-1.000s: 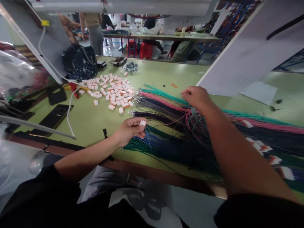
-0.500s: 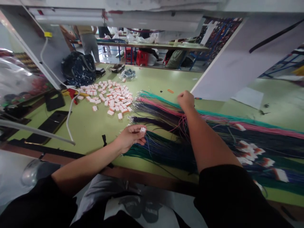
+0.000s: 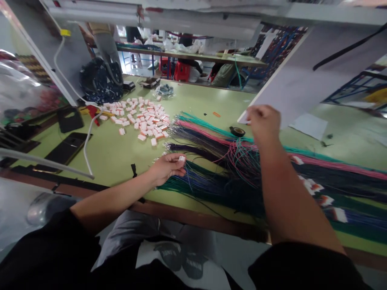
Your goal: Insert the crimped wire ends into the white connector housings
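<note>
My left hand [image 3: 168, 167] pinches a small white connector [image 3: 182, 159] above the near end of the wire bundles, and thin wires hang from it. My right hand [image 3: 265, 123] is raised over the far side of the bundles, its fingers closed; whether a wire is between them is too blurred to tell. Below it lie pink wires [image 3: 202, 133], teal wires [image 3: 196, 121] and dark blue and green wires [image 3: 208, 183]. A pile of white and orange connectors [image 3: 148, 119] is on the green table to the left.
A roll of black tape [image 3: 237, 131] lies behind the wires. Wired connectors [image 3: 338, 214] rest at the right. A phone [image 3: 65, 151], red and yellow pliers [image 3: 95, 113], a white cable [image 3: 87, 153] and a dark bag [image 3: 101, 82] are at the left. People are behind the table [image 3: 193, 94].
My right hand has moved right and up, away from the wires, and the tape roll has come into view. My left hand still holds the connector in nearly the same place.
</note>
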Tool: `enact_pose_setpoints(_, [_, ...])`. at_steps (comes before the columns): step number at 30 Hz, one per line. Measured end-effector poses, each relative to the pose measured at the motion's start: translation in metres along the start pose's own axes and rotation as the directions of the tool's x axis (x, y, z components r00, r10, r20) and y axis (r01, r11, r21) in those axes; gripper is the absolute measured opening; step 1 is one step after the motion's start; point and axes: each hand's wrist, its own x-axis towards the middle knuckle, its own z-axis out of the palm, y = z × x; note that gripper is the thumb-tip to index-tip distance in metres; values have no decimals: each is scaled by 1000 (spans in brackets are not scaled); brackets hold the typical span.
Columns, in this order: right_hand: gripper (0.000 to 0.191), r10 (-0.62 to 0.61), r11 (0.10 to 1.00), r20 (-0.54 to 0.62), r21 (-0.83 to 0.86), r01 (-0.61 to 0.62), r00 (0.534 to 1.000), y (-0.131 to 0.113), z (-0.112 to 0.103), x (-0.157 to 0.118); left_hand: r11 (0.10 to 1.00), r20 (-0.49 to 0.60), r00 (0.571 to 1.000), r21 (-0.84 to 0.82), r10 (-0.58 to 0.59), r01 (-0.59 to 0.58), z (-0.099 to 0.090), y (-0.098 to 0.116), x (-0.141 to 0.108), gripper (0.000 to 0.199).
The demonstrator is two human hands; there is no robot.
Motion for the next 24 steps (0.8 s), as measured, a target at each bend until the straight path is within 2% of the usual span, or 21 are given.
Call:
enact_pose_setpoints(1, [37, -25, 999, 49, 37, 23, 998, -11, 1, -10, 1000, -2, 1000, -10, -3, 3, 0, 0, 0, 14])
enact_pose_setpoints(2, [31, -95, 989, 154, 131, 75, 983, -23, 4, -22, 1000, -6, 1000, -22, -6, 6, 0, 0, 1, 14])
enact_pose_setpoints(4, [23, -266, 940, 322, 297, 170, 909, -49, 11, -47, 999, -14, 1000, -44, -9, 8, -1, 0, 2, 16])
enact_pose_setpoints(7, [21, -440, 865, 375, 423, 272, 816, -80, 19, -80, 998, -1, 1000, -66, -8, 8, -4, -2, 5, 18])
enact_pose_setpoints(10, [21, -513, 829, 343, 438, 349, 787, -96, 22, -101, 998, 43, 999, -70, 3, 0, -8, -3, 8, 21])
enact_pose_setpoints(13, [20, -526, 825, 274, 396, 404, 805, -99, 19, -109, 997, 78, 997, -73, 19, -13, -11, -5, 9, 22])
enact_pose_setpoints(18, [17, -391, 895, 271, 334, 294, 880, -90, 11, -107, 996, 88, 996, -92, 14, -6, -10, -4, 8, 25])
enact_pose_setpoints(24, [16, -339, 933, 281, 225, 282, 898, -88, 12, -108, 993, 100, 995, -115, 5, 6, -9, -3, 7, 19])
